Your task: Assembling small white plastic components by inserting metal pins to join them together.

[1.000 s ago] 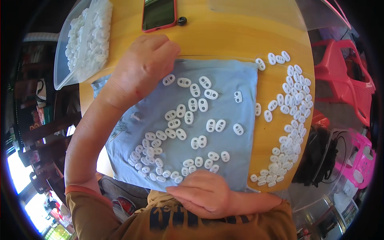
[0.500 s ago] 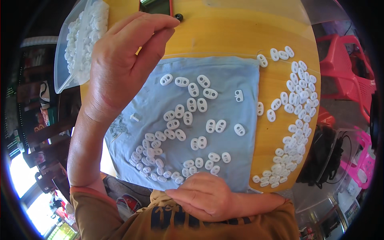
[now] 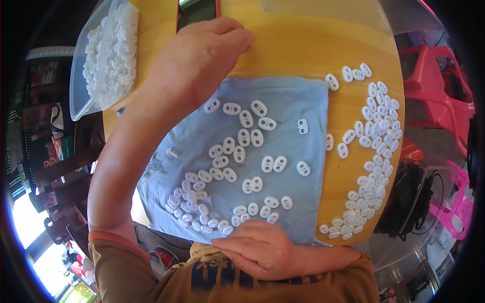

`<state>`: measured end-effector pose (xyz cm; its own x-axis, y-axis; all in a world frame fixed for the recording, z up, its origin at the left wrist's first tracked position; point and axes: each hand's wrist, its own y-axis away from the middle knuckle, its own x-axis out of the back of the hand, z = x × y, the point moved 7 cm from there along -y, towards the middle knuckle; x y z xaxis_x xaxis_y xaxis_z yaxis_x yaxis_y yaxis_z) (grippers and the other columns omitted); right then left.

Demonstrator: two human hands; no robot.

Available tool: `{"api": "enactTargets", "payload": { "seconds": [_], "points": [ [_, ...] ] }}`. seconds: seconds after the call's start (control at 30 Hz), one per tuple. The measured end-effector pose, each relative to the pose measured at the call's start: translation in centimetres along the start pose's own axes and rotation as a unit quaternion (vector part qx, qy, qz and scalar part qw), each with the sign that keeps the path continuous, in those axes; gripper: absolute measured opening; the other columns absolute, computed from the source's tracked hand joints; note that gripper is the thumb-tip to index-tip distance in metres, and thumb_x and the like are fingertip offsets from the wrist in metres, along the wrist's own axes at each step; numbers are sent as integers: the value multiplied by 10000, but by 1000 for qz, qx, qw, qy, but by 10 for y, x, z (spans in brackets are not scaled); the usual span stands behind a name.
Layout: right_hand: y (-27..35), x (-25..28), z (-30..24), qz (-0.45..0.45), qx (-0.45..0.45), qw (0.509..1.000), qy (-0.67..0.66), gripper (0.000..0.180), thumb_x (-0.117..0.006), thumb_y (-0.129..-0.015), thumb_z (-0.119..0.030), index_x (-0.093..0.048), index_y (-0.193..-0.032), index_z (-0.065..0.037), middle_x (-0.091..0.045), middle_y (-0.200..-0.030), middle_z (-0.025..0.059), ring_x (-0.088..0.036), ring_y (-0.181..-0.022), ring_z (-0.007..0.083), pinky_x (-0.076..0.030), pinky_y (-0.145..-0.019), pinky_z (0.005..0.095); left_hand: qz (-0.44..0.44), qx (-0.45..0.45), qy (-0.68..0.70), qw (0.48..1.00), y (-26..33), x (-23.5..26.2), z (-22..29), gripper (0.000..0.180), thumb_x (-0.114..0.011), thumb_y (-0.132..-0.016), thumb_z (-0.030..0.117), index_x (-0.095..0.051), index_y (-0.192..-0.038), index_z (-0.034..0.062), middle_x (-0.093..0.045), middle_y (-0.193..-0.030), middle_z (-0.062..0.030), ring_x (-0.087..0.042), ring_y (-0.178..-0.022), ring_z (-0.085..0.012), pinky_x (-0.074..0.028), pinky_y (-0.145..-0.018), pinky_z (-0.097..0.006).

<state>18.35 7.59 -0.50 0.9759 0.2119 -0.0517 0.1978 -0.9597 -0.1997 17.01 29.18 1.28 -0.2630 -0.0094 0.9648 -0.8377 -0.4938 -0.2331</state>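
Observation:
My left hand [image 3: 202,63] reaches over the far edge of the blue cloth [image 3: 283,232], its fingers pressed together above the yellow table top. What its fingertips pinch, if anything, is hidden. My right hand [image 3: 262,247] lies curled at the cloth's near edge, against the brown shirt; its fingers are closed and their inside does not show. Just beyond it are several small white oval plastic pieces with two holes [image 3: 252,208]. More such pieces [image 3: 243,137] are spread across the cloth. One white piece of a different, notched shape [image 3: 302,126] lies on the right part.
A clear plastic tub [image 3: 81,93] full of white pieces stands at the far left. A phone-like device with a red edge [image 3: 197,11] lies at the back. Loose white pieces [image 3: 371,177] run down the table's right side. Beyond stands a red plastic chair [image 3: 429,81].
My left hand has moved right and slightly nearer, now covering the spot where a small black round thing lay beside the red-edged device. My right hand has stayed nearly still.

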Motion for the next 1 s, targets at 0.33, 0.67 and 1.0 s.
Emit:
{"api": "enactTargets", "payload": {
  "seconds": [0.33,0.67,1.0],
  "points": [
    [2,1,-1,-3,-13,1000,-1,288,-632,-723,-39,-601,-1005,8,-588,-797,90,-567,-705,231,-456,-628,328,-34,-45,-25,998,-14,-19,-1,55,-481,-739,14,-511,-786,15,-533,-819,-143,-557,-793,-335,-461,-712,-408],
    [2,0,-1,2,-21,1000,-6,253,-634,-726,-37,-608,-974,5,-591,-790,93,-573,-705,233,-463,-626,324,90,51,54,993,-6,64,11,139,-579,-845,34,-607,-982,35,-614,-873,-30,-570,-779,-65,-467,-703,-203],
    [2,-1,0,4,-29,999,-13,238,-640,-729,-46,-613,-960,1,-595,-795,91,-577,-706,230,-470,-635,320,120,13,16,993,0,75,22,140,-605,-837,42,-631,-972,15,-617,-902,-37,-561,-746,-65,-449,-682,-184]
  ]
}}
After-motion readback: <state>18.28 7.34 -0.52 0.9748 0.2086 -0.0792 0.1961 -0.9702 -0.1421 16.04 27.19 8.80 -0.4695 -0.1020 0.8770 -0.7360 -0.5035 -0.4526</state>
